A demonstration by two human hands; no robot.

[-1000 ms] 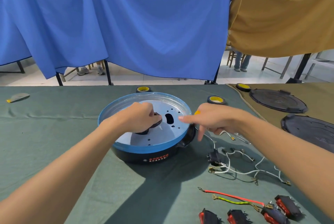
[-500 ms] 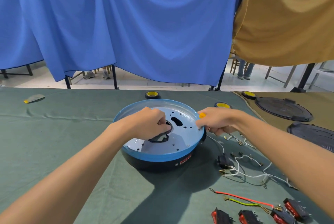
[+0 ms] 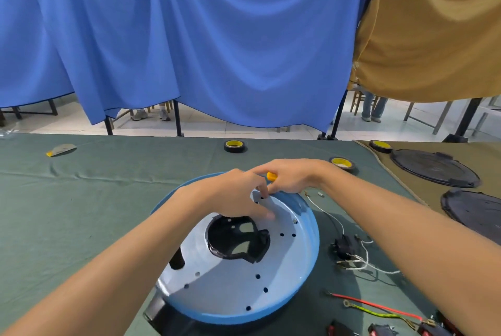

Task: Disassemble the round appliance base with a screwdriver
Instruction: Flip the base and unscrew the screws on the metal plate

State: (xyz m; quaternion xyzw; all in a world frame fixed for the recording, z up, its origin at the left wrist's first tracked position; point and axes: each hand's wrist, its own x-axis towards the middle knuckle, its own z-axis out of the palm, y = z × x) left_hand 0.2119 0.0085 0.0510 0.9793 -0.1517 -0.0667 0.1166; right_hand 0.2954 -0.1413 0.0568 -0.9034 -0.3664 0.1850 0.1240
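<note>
The round appliance base [image 3: 311, 254] has a blue rim and a black body, and lies tilted on the green cloth. Its silver plate [image 3: 230, 287] has several small holes, with a black centre part [image 3: 238, 238] sitting in the middle opening. My left hand [image 3: 230, 194] rests on the far part of the plate, fingertips touching it beside a hole. My right hand [image 3: 295, 175] is at the far rim and grips an orange-handled screwdriver [image 3: 271, 176]. The screwdriver's shaft and tip are hidden behind my hands.
White wires with a black connector [image 3: 345, 250] lie right of the base, with red and yellow-green wires [image 3: 374, 306] and red switches [image 3: 379, 331] nearer. Tape rolls [image 3: 234, 145] [image 3: 342, 164] sit behind. Two black round lids [image 3: 433, 167] [image 3: 474, 211] lie at right. A grey scraper [image 3: 61, 150] lies far left.
My left hand has let go of the black centre part and moved to the plate's far side. My right hand with the screwdriver moved to the far rim. The base now sits nearer and tilted.
</note>
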